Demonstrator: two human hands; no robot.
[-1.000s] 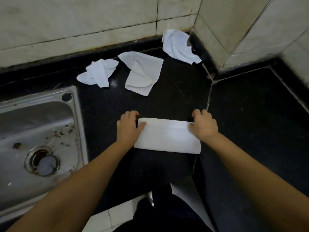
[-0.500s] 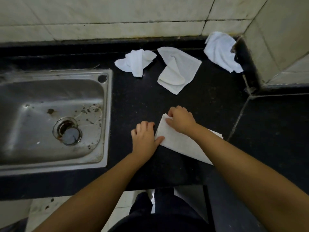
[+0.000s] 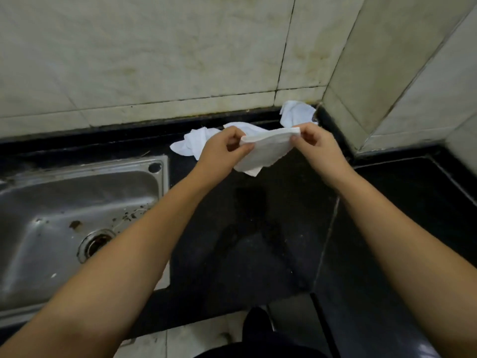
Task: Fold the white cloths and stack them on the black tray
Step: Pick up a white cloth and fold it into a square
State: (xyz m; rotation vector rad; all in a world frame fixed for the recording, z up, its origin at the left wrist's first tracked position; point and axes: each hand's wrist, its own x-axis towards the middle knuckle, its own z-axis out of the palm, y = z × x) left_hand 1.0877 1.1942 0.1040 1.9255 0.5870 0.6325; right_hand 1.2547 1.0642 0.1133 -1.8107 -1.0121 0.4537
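Observation:
A folded white cloth [image 3: 265,151] hangs in the air above the black counter [image 3: 247,228]. My left hand [image 3: 219,148] pinches its left top corner and my right hand [image 3: 317,143] pinches its right top corner. Behind my hands lie loose white cloths: a crumpled one [image 3: 191,144] at the left, one partly hidden behind the held cloth [image 3: 254,129], and one in the wall corner [image 3: 296,112]. No black tray shows in this view.
A steel sink [image 3: 77,202] with a drain [image 3: 94,244] is set in the counter at the left. Tiled walls [image 3: 154,60] close the back and right. The counter's dark side wing [image 3: 413,202] extends to the right. Floor tiles show below the front edge.
The folded cloth has been lifted off the counter; both hands now pinch its top corners in the air. The camera has tilted up toward the wall.

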